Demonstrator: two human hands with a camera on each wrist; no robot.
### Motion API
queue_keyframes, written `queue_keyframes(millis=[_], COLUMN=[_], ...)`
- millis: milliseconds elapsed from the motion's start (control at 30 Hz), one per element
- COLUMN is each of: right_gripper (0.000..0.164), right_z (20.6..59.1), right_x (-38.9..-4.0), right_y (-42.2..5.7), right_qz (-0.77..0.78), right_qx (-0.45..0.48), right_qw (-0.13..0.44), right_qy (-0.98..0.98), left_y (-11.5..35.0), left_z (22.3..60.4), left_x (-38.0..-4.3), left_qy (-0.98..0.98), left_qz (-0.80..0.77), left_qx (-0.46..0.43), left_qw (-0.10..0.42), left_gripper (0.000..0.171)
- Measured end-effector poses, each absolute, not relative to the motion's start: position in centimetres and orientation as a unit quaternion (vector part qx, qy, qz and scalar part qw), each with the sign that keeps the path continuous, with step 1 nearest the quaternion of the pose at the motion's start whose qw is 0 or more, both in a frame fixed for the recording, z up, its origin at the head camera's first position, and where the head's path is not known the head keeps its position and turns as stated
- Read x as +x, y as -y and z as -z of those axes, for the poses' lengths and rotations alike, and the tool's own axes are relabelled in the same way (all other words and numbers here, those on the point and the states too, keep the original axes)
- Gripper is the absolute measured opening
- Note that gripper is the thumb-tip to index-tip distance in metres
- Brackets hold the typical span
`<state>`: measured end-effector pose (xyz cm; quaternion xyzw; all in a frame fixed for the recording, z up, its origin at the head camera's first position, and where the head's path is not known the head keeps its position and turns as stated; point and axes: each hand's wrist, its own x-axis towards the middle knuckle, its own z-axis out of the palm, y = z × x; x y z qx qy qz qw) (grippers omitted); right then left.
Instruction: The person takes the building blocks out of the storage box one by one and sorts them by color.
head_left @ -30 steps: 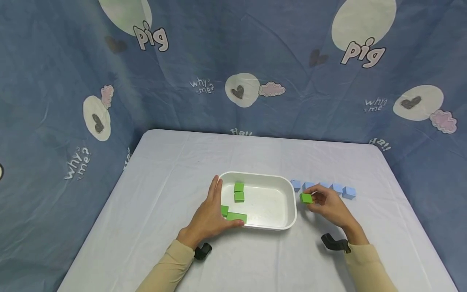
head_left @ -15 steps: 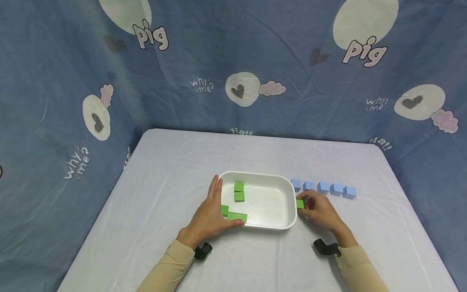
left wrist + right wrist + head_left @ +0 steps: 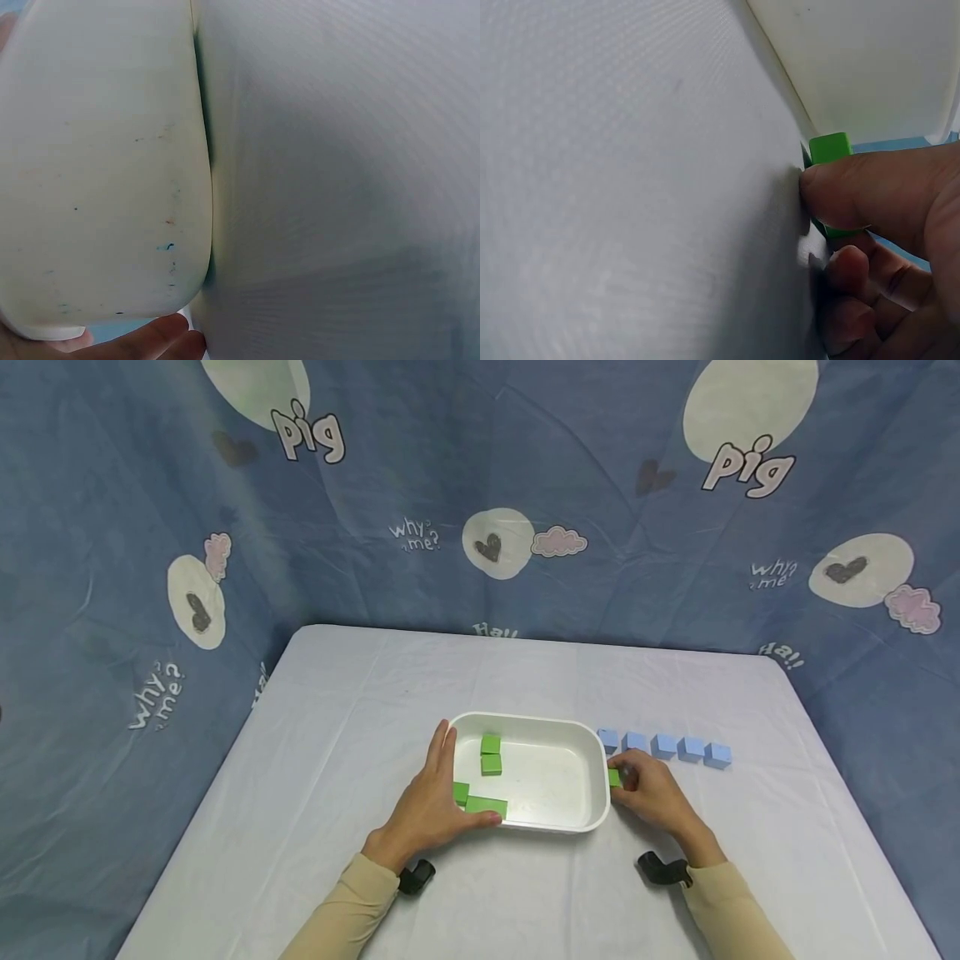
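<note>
A white rectangular tray (image 3: 555, 777) rests on the table. My left hand (image 3: 423, 806) spans its near left corner, with straight fingers along the left side and the thumb at the near rim. In the left wrist view, fingertips (image 3: 161, 334) touch the tray's outer wall (image 3: 112, 187). My right hand (image 3: 656, 793) pinches a green block (image 3: 614, 777) just outside the tray's right side. The right wrist view shows the thumb over this green block (image 3: 830, 147), close to the cloth. Inside the tray lie several green blocks (image 3: 491, 764), including a longer one (image 3: 486, 807).
Several light blue cubes (image 3: 663, 746) stand in a row behind and right of my right hand. A white cloth (image 3: 360, 718) covers the table. Blue printed fabric (image 3: 420, 577) hangs beyond the far and side edges.
My right hand has moved left and slightly toward me with the green block, bringing it right beside the tray and uncovering the blue cubes. My left hand and the tray stay put.
</note>
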<state>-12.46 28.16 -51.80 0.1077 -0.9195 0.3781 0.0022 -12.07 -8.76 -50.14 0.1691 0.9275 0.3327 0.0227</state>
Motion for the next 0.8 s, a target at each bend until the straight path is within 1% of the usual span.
queue_keyframes(millis=[267, 333, 567, 800], right_gripper=[0.035, 0.034, 0.026, 0.024], right_z=[50.6, 49.9, 47.0, 44.9], right_x=[-12.2, -12.2, -13.2, -14.3], right_y=[-28.8, -29.2, -30.3, -29.9], right_qz=[-0.401, -0.406, -0.456, -0.504], right_qx=[0.105, 0.097, 0.09, 0.102], right_qw=[-0.009, 0.001, 0.069, 0.088], right_qy=[0.91, 0.909, 0.883, 0.853], left_y=[8.9, 8.9, 9.0, 8.9], left_z=[50.3, 50.3, 50.3, 50.4], left_x=[-12.1, -12.1, -12.2, -12.2], left_qy=[-0.925, -0.926, -0.926, -0.925], left_qz=[-0.338, -0.336, -0.334, -0.335], left_qx=[0.172, 0.173, 0.177, 0.177], left_qw=[0.016, 0.015, 0.007, 0.01], left_gripper=[0.145, 0.145, 0.145, 0.145])
